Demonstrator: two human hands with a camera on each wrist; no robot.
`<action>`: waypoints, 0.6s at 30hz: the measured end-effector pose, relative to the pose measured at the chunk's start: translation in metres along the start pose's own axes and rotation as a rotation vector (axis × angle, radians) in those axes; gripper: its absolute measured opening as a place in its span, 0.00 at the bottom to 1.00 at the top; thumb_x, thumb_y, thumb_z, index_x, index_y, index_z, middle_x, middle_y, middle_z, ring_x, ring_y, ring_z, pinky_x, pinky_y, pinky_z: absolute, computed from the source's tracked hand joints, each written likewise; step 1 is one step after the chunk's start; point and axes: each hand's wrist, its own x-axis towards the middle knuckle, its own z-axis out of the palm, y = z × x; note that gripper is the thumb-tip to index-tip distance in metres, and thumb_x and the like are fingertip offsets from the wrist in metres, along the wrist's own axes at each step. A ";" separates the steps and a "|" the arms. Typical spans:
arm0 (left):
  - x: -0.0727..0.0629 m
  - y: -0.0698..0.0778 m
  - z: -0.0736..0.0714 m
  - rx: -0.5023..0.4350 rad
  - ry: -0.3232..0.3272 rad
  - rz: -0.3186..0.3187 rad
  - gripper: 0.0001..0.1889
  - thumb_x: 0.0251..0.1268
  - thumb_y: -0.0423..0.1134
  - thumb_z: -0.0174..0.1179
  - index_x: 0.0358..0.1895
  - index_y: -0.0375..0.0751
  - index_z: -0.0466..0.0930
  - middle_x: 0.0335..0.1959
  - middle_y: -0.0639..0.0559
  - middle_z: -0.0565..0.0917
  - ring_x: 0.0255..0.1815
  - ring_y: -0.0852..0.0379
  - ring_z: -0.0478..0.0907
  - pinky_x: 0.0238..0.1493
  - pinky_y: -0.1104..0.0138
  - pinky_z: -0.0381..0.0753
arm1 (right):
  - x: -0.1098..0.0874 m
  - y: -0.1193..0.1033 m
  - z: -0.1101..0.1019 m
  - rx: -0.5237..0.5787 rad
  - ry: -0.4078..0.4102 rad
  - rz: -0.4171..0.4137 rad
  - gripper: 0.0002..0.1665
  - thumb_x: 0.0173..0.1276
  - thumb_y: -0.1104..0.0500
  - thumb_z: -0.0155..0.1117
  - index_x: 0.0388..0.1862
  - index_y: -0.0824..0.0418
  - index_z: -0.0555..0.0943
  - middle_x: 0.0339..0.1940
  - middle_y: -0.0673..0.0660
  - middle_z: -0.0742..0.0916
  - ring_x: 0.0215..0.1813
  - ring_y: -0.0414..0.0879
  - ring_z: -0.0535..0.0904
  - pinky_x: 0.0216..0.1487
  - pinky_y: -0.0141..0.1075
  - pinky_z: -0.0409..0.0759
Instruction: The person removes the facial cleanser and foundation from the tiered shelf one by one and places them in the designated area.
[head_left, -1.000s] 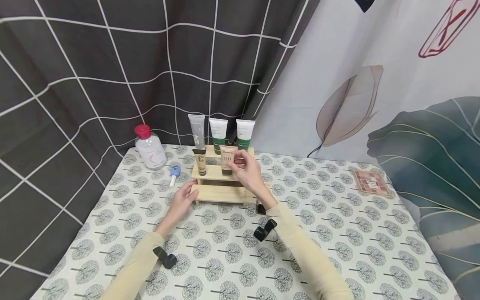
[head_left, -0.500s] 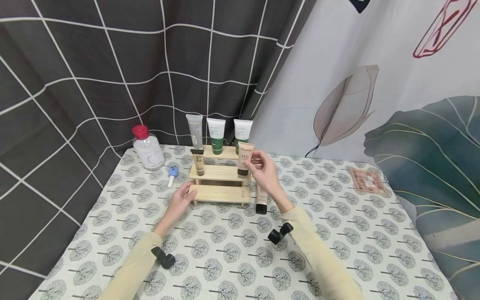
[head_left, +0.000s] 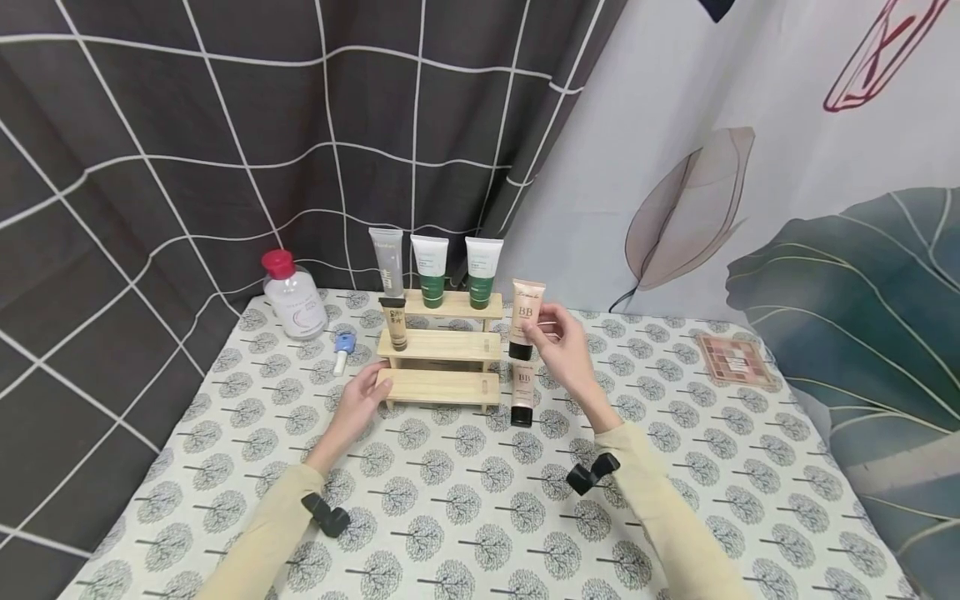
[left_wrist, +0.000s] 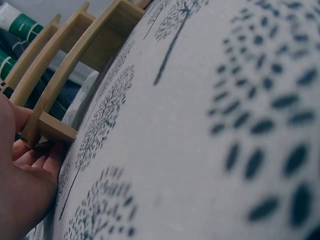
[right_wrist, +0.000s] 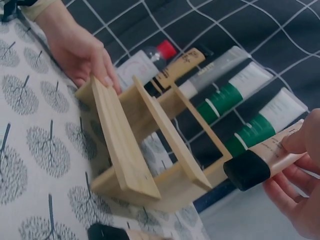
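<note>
In the head view, my right hand (head_left: 567,352) pinches a pink BB cream tube (head_left: 526,310), black cap down, to the right of a three-tier wooden display stand (head_left: 438,386). The right wrist view has the held tube's black cap (right_wrist: 246,169) close to the stand's end. My left hand (head_left: 358,407) grips the left end of the lowest tier, thumb on top and fingers beneath, as the left wrist view shows. On the table beside the stand is a second BB cream tube (head_left: 522,392). A small gold tube (head_left: 395,323) stands at the left of the middle tier.
Along the top tier stand a grey tube (head_left: 388,260) and two white-and-green tubes (head_left: 431,271). A clear bottle with a red cap (head_left: 295,300) and a small blue-and-white item (head_left: 343,352) are at left. An eyeshadow palette (head_left: 737,362) lies at far right.
My right hand has taken the BB cream tube off the middle tier and moved it right, past the stand's end. The left hand stays on the lowest tier.
</note>
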 end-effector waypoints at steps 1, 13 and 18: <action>0.000 0.000 0.000 0.002 0.000 -0.001 0.28 0.79 0.38 0.51 0.76 0.32 0.59 0.77 0.30 0.62 0.77 0.34 0.62 0.80 0.50 0.64 | -0.001 0.001 -0.002 0.003 0.001 0.006 0.19 0.72 0.64 0.64 0.59 0.70 0.76 0.53 0.66 0.84 0.52 0.52 0.81 0.52 0.25 0.84; -0.002 0.001 -0.001 0.020 -0.010 -0.006 0.28 0.79 0.39 0.50 0.76 0.32 0.58 0.78 0.31 0.61 0.78 0.34 0.61 0.80 0.49 0.62 | -0.014 0.021 -0.023 -0.062 0.017 0.085 0.20 0.73 0.60 0.63 0.59 0.68 0.76 0.52 0.65 0.84 0.48 0.45 0.81 0.49 0.24 0.84; 0.000 0.001 -0.001 0.020 -0.008 -0.004 0.28 0.80 0.39 0.50 0.76 0.32 0.58 0.78 0.31 0.61 0.78 0.34 0.61 0.80 0.49 0.62 | -0.020 0.030 -0.031 -0.122 0.016 0.147 0.22 0.74 0.57 0.63 0.61 0.68 0.75 0.52 0.64 0.84 0.48 0.45 0.81 0.48 0.24 0.82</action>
